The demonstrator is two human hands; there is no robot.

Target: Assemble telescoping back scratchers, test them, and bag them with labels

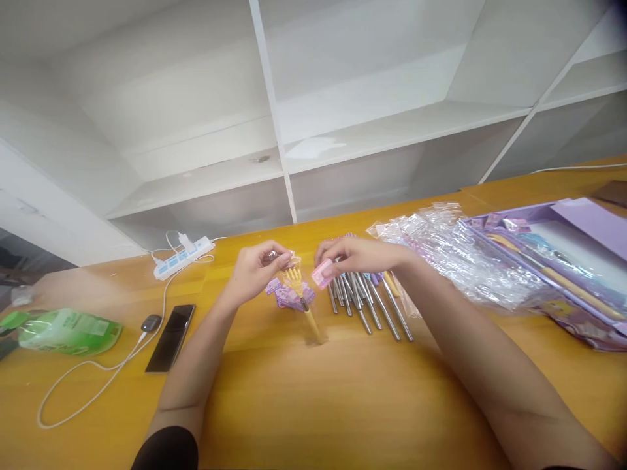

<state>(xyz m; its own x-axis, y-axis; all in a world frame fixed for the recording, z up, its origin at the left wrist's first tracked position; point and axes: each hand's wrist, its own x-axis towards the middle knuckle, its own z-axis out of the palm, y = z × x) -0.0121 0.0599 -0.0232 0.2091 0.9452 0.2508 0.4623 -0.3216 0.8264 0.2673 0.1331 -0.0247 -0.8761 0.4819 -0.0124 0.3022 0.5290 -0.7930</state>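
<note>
My left hand (pixel 262 269) pinches the top of a clear plastic sleeve holding a yellow, hand-shaped stick (pixel 294 281), which hangs tilted with its handle toward me. My right hand (pixel 340 254) grips a small pink card (pixel 322 274) just right of the sleeve. Beneath and behind the sleeve lie several small purple cards (pixel 289 297). Beside and partly under my right hand is a bunch of silver metal rods (pixel 365 303), some with coloured ends.
Clear plastic bags (pixel 441 254) are heaped at the right, beside a purple box (pixel 588 294) with wrapped items. At the left are a black phone (pixel 170 339), a power strip (pixel 183 258), a white cable and a green bottle (pixel 71 331). White shelving (pixel 392 140) stands behind.
</note>
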